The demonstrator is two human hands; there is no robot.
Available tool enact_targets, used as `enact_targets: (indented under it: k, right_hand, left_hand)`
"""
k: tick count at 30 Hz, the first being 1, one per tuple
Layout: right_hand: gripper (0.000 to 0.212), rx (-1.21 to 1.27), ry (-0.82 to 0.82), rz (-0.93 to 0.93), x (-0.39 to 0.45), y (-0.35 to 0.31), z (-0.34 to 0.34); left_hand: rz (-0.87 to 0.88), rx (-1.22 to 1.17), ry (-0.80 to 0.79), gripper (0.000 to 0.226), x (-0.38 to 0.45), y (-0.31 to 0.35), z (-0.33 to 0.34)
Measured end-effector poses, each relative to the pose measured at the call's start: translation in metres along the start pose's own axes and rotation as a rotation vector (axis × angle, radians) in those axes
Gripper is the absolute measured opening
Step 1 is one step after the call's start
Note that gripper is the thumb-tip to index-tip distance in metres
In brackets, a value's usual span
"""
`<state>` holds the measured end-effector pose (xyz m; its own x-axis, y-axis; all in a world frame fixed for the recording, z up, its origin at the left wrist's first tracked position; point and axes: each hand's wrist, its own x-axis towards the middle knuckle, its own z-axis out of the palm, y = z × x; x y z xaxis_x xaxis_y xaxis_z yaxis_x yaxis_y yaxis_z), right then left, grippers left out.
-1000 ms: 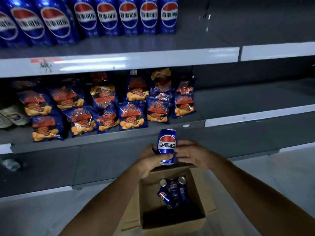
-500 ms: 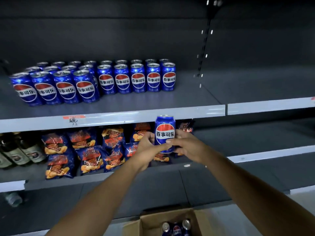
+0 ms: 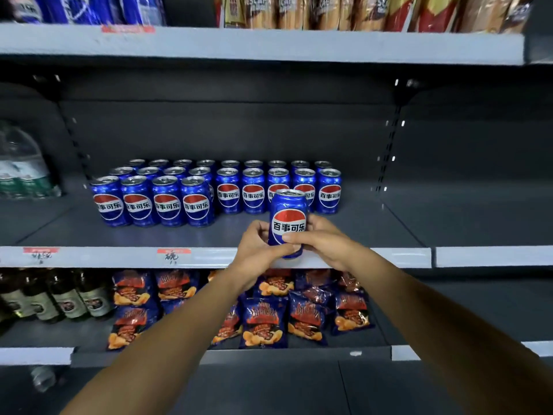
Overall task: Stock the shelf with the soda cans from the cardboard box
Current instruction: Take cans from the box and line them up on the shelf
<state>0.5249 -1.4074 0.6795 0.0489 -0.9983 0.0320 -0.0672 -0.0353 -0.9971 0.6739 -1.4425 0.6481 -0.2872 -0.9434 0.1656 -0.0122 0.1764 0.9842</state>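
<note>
You are gripping one upright soda can (image 3: 288, 223) in your left hand (image 3: 259, 250) and right hand (image 3: 323, 244), bringing it to the shelf (image 3: 89, 256) where stocked cans (image 3: 209, 190) are already filling rows, front gap waiting.

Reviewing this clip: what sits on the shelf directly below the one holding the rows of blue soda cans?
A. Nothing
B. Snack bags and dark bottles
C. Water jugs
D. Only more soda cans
B: under the blue soda cans, the lower shelf holds snack bags with dark bottles to their left.
</note>
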Motion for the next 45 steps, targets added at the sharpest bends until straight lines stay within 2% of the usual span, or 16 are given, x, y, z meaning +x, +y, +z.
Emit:
enact_targets:
  k: [11, 20, 26, 35, 45]
  right_hand:
    - [0.051, 0.028, 0.110, -0.037, 0.077, -0.024, 0.046]
    - [0.046, 0.027, 0.146, -0.077, 0.125, -0.021, 0.080]
    - [0.052, 0.005, 0.188, -0.073, 0.147, -0.008, 0.099]
    - [0.051, -0.028, 0.248, -0.043, 0.171, 0.016, 0.108]
    - [0.054, -0.050, 0.241, -0.035, 0.178, 0.030, 0.110]
  left_hand:
    - [0.060, 0.080, 0.040, 0.059, 0.059, 0.015, -0.068]
    - [0.082, 0.258, 0.146, 0.063, 0.076, 0.008, -0.103]
    - [0.063, 0.447, 0.230, 0.053, 0.078, -0.006, -0.122]
    - [-0.024, 0.536, 0.239, 0.029, 0.086, -0.022, -0.137]
    - [-0.021, 0.561, 0.241, 0.015, 0.088, -0.030, -0.145]
